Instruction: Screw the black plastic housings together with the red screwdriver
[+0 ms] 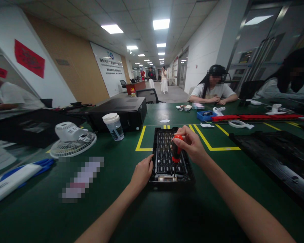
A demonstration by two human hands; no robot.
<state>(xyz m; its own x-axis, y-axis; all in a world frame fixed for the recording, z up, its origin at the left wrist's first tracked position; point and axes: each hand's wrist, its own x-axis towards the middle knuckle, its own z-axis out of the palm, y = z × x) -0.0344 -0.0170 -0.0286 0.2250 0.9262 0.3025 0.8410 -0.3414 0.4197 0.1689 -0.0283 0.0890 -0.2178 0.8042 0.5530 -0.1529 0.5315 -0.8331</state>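
Observation:
A black rectangular panel with a honeycomb grid lies flat on the green table, in front of me. My right hand is closed round the red and black handle of a screwdriver, which stands upright with its tip down on the panel's near end. My left hand rests curled against the panel's left edge near its front corner, fingers pressed to the frame.
A small white desk fan and a lidded plastic jar stand to the left, before a black case. Another black panel lies at right. A blue tray and red bars sit farther back. People sit around the table.

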